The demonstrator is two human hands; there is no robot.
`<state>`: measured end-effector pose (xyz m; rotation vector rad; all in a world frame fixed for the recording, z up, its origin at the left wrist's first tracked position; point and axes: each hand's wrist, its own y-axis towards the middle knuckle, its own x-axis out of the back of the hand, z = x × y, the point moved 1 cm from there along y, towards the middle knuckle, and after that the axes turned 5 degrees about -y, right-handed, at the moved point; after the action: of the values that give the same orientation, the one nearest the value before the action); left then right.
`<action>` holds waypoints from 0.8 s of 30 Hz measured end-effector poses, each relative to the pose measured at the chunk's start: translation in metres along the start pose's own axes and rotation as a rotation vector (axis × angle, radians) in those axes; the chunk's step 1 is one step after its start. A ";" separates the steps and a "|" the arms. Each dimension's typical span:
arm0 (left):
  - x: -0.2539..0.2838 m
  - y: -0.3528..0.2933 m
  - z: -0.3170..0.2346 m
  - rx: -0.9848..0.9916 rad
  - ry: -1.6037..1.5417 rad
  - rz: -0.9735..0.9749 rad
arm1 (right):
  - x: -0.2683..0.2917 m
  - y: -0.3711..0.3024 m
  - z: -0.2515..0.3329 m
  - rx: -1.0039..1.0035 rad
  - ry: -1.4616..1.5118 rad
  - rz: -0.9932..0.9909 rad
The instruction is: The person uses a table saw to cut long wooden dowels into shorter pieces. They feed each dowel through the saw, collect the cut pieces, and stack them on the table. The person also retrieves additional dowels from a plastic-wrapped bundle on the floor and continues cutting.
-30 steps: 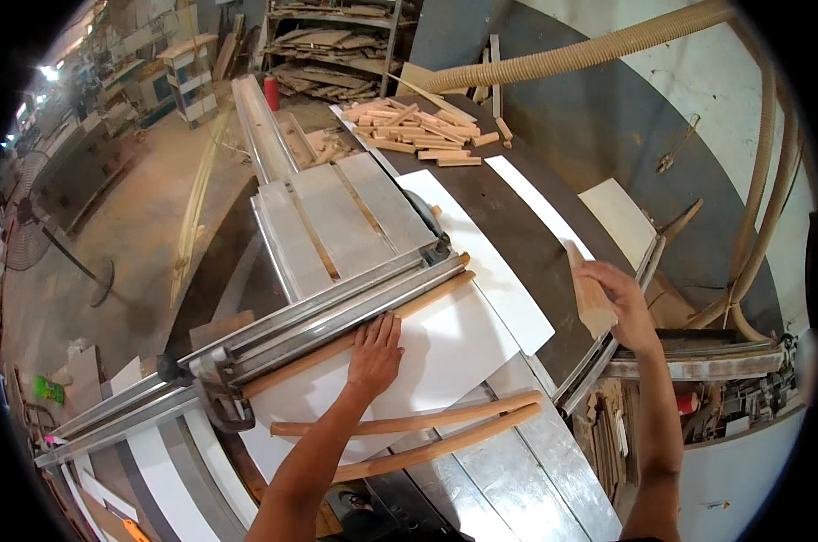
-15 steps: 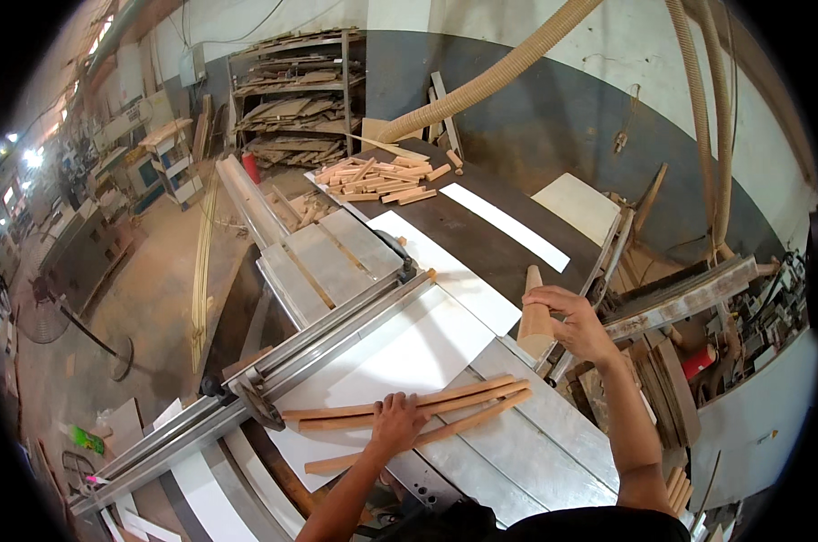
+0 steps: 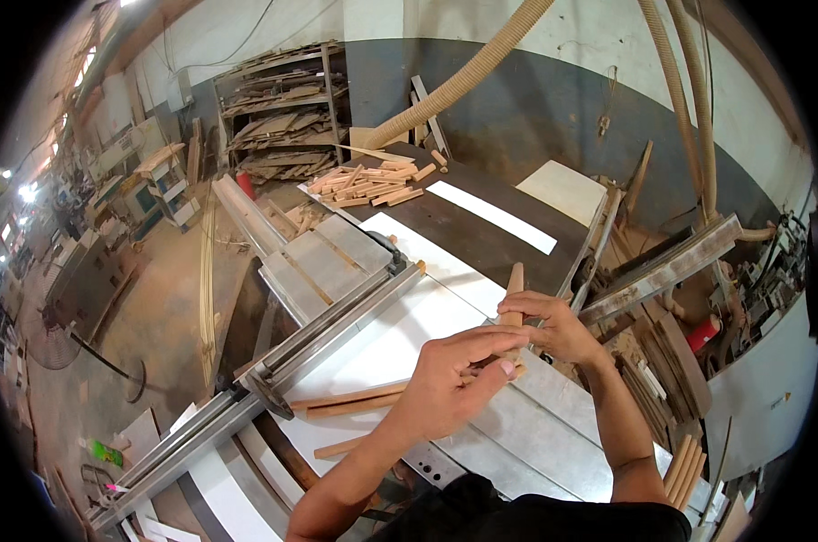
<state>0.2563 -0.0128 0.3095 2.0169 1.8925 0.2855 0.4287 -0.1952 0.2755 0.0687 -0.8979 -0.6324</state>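
Note:
My right hand grips a short, pale wooden block, tilted up over the right side of the metal saw table. Close by its lower end is my left hand, fingers stretched out and thumb apart. Whether the left fingertips touch the block cannot be made out. Under and behind my left hand and forearm lie long, curved wooden strips. Two rest side by side, and another strip lies nearer to me; my left hand and arm hide much of them.
A metal fence crosses the table at left, beside white panels. On the dark far tabletop sit a pile of short wooden pieces and a white strip. Several wooden sticks stand at lower right.
My left hand has let go of the curved strips and risen to the right, beside the block. My right hand has tilted the block, which now shows a narrower side. The view has shifted slightly.

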 end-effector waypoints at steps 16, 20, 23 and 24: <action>-0.008 -0.001 0.003 -0.012 0.065 -0.067 | 0.000 -0.006 -0.002 -0.006 0.040 -0.019; -0.009 0.000 0.001 -0.018 0.056 -0.090 | -0.003 -0.006 -0.003 -0.002 0.049 -0.022; -0.009 0.001 0.001 -0.021 0.105 -0.088 | -0.003 -0.006 -0.004 -0.005 0.060 -0.010; -0.010 0.001 0.001 -0.021 0.101 -0.092 | -0.003 -0.006 -0.004 -0.005 0.066 -0.006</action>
<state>0.2564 -0.0225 0.3098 1.9292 2.0277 0.3877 0.4276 -0.1991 0.2688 0.0871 -0.8326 -0.6352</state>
